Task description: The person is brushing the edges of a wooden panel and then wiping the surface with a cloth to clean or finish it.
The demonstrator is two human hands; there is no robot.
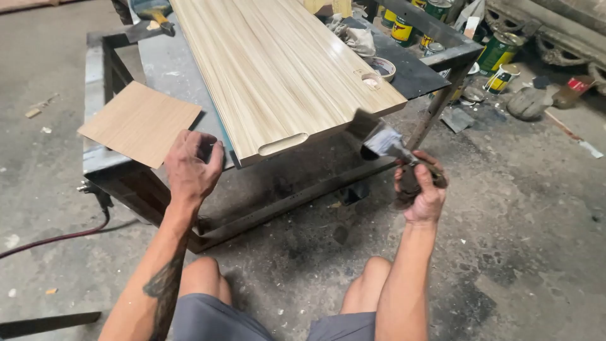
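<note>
Down low, we squatted on the dirty floor (517, 252) with our knees bent in front of a metal table (110, 158). Our right hand (421, 186) had its fingers curled tight around the dark handle of a paintbrush (386, 144). The brush pointed up and to the left, and its wide grey hairs sat just beside the near right corner of a long wooden board (278, 69). We could not tell if the hairs touched the wood. The board lay flat on the table and had pale stripes, a long slot cut into its near edge and a small hole close to its right side. Our left hand (191, 165) was up at the near left corner of the board, fingers bent and close together, pressed on the edge of the table; we could not tell if it gripped anything. Just left of that hand lay a thin brown square of wood (140, 122), hanging a bit over the table's side. A small bowl (381, 67) stood by the board's right edge. Green and yellow cans (499, 53) stood further back on the right, well apart from our hands. A hammer (154, 16) lay at the far end.
</note>
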